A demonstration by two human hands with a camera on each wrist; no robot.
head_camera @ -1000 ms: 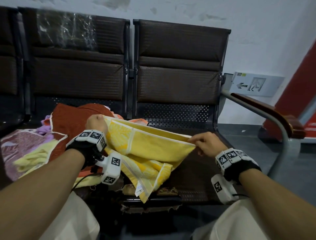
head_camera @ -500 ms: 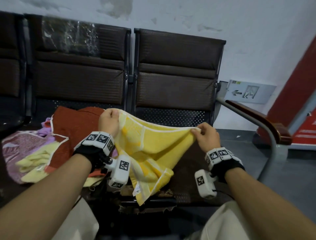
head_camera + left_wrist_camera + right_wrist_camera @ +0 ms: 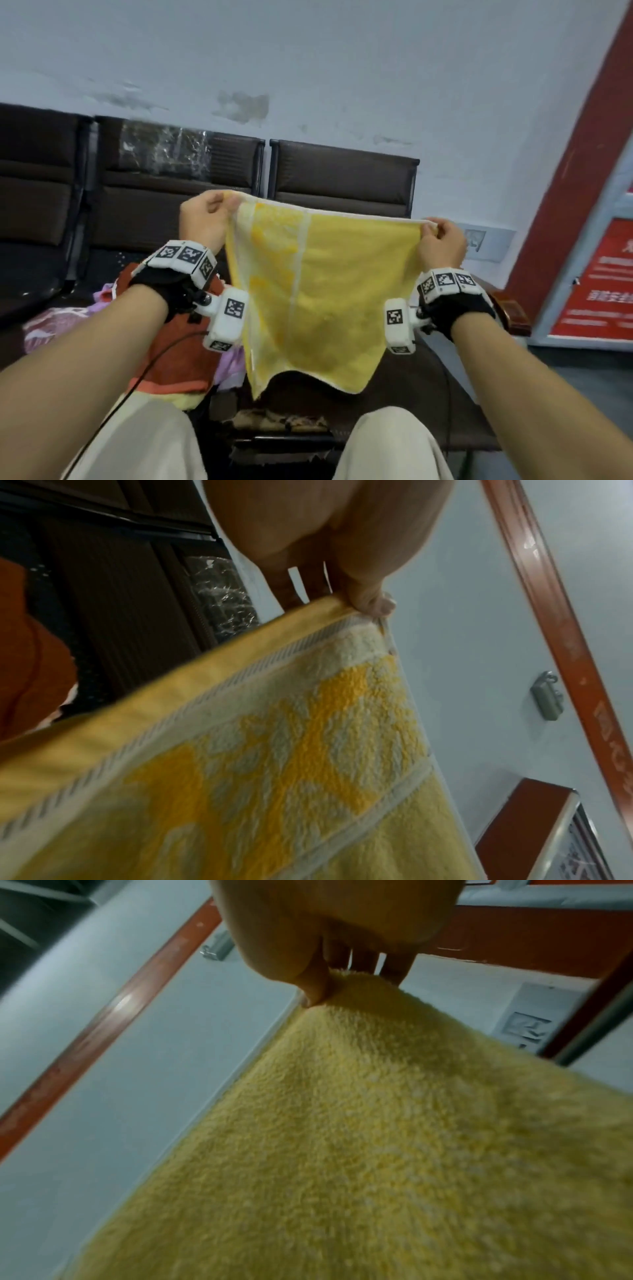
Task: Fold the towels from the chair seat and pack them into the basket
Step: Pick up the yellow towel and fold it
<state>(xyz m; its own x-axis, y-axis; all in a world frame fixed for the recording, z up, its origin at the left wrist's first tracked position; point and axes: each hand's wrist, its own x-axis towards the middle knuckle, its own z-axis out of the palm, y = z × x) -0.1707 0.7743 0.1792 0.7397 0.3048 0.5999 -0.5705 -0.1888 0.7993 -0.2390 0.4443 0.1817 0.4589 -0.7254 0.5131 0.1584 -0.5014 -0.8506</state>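
A yellow towel (image 3: 318, 294) with a paler patterned band hangs spread in the air in front of the dark chairs. My left hand (image 3: 209, 219) pinches its upper left corner, and the left wrist view shows the thumb on the hem of the yellow towel (image 3: 274, 764). My right hand (image 3: 442, 240) pinches the upper right corner, with the yellow towel (image 3: 394, 1137) falling away below it. The top edge is pulled taut between both hands. A heap of other towels (image 3: 178, 342), rust red, purple and pale yellow, lies on the left chair seat. No basket is in view.
A row of dark brown chairs (image 3: 342, 178) stands against a pale wall. A wooden armrest (image 3: 507, 308) sticks out at the right. A red pillar and a red sign (image 3: 599, 281) are at the far right. My legs in light trousers fill the bottom.
Both hands have lifted the yellow towel off the seat to chest height and drawn apart, so it now hangs flat. The head camera has tilted upward.
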